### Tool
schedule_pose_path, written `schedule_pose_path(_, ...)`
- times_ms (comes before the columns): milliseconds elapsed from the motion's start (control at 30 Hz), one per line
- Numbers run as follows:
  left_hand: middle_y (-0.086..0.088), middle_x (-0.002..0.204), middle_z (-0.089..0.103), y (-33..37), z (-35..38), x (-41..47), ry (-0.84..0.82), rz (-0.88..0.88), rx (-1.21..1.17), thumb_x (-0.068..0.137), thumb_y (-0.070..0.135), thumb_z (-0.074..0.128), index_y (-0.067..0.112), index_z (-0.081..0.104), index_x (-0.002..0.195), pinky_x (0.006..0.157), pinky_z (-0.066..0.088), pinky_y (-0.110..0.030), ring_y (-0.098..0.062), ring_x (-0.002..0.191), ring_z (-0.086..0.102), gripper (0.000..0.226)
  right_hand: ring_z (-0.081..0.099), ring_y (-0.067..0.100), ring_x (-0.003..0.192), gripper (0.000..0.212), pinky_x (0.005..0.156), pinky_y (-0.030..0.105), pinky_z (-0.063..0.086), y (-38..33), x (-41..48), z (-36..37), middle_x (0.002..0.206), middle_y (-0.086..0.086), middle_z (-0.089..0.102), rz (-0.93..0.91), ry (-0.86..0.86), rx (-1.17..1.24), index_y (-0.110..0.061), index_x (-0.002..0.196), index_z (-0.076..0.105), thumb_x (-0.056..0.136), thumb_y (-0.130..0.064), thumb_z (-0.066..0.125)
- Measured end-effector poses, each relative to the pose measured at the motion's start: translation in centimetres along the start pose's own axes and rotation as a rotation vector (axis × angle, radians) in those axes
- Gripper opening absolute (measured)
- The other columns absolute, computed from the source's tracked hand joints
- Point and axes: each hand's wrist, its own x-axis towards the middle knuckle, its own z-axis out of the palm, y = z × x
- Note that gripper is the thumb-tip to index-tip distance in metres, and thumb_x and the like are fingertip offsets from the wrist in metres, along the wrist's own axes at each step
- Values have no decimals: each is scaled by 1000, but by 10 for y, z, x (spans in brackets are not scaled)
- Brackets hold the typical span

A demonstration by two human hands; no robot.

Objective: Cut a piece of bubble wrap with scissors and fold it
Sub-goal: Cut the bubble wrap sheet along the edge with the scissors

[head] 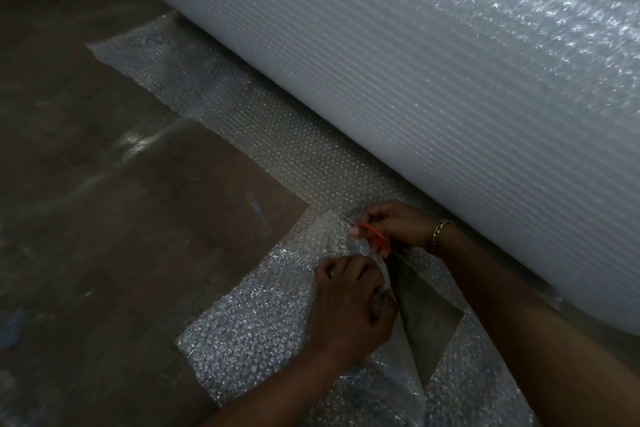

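Cutting the bubble wrap: last stretch of the cut beside the roll

The bubble wrap (249, 333) lies flat on the floor (104, 218), its flap already parted from the strip that runs along the big roll (415, 62), and the cut looks close to the sheet's far edge. The orange-handled scissors (375, 236) sit at the head of the slit, blades too thin and dim to judge. The right hand (398, 225) has its fingers curled round the handles; the left hand (349, 302) has its fingers bunched on the flap's cut edge. To finish well, the left should keep the film taut and lifted slightly away while the scissors take short, straight bites.
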Motion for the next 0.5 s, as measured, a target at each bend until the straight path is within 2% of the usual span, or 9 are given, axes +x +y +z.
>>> schedule_pose_path(167,9,96,52,0,-1,0,-1,-1,7,85,32,56,24,56,86,94,39,-44,-16,96,53,8,60,13,51,40,40,18,37,1,-5,-2,64,3,68,-28,-12,-7,2,96,67,84,-34,79)
schedule_pose_path(300,9,96,51,-1,0,0,-5,-4,5,85,33,54,24,56,86,94,39,-44,-16,96,52,10,62,15,56,41,44,20,38,1,-6,-3,64,2,68,-23,-18,-30,0,95,67,83,-37,80)
schedule_pose_path(500,8,96,52,1,-2,0,-6,-5,9,86,34,55,23,56,86,94,39,-44,-16,96,52,11,59,24,60,56,41,19,33,-1,1,-1,82,24,72,14,0,-41,-1,95,66,78,-54,78)
